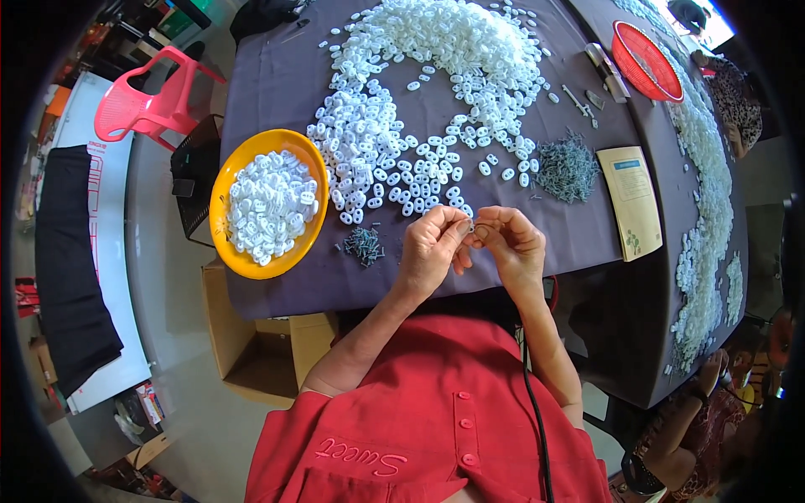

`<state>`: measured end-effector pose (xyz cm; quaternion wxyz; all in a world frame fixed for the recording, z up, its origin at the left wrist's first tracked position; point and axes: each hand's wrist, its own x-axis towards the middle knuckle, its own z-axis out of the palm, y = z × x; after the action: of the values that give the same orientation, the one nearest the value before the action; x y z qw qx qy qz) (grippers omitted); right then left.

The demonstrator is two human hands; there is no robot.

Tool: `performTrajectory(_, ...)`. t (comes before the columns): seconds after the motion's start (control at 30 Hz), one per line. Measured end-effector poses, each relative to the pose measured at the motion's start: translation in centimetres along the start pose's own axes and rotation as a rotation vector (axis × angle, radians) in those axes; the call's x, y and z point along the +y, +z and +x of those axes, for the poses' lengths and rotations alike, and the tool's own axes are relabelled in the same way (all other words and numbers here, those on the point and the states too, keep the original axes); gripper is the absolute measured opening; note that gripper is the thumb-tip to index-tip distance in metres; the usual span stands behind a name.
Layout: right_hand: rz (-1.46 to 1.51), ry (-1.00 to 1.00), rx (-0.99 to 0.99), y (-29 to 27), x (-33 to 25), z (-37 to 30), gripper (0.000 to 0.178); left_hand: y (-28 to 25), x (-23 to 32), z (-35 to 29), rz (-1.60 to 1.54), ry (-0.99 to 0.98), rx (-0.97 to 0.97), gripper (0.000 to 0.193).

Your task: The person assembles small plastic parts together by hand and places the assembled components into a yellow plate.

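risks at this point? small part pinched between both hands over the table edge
1. The left hand and right hand pinch a tiny piece near the table edge; dropped, it may fall off.
2. The orange bowl overhangs that edge; an elbow could tip it.

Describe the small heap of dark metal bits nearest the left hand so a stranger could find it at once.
Start at the grey-clothed table and find the round orange bowl of white plastic pieces at its left edge. Just right of the bowl's lower rim, left of the left hand, lies the small pile of dark metal bits. It is much smaller than the larger grey metal pile near the booklet.
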<state>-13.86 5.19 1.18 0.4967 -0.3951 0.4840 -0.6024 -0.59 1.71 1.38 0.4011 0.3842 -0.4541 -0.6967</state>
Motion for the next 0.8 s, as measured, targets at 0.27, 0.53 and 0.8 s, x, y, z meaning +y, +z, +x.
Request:
performTrajectory(0.27, -0.092, -0.022, -0.018, -0.1, 0.0, -0.1, 0.017, 0.0, 0.0, -0.1, 0.14, 0.038, 0.001, 0.009)
performTrajectory(0.53, -0.464, -0.161, -0.043, -0.4, -0.3, 0.3, 0.013, 0.3, -1.1, -0.1, 0.197, 0.113, 0.009, 0.007)
performTrajectory(0.8, -0.064, 0.01, -0.015, -1.1, 0.8, 0.4, 0.02, 0.8, -1.5, 0.6, 0.014, 0.041, 0.091, 0.01)
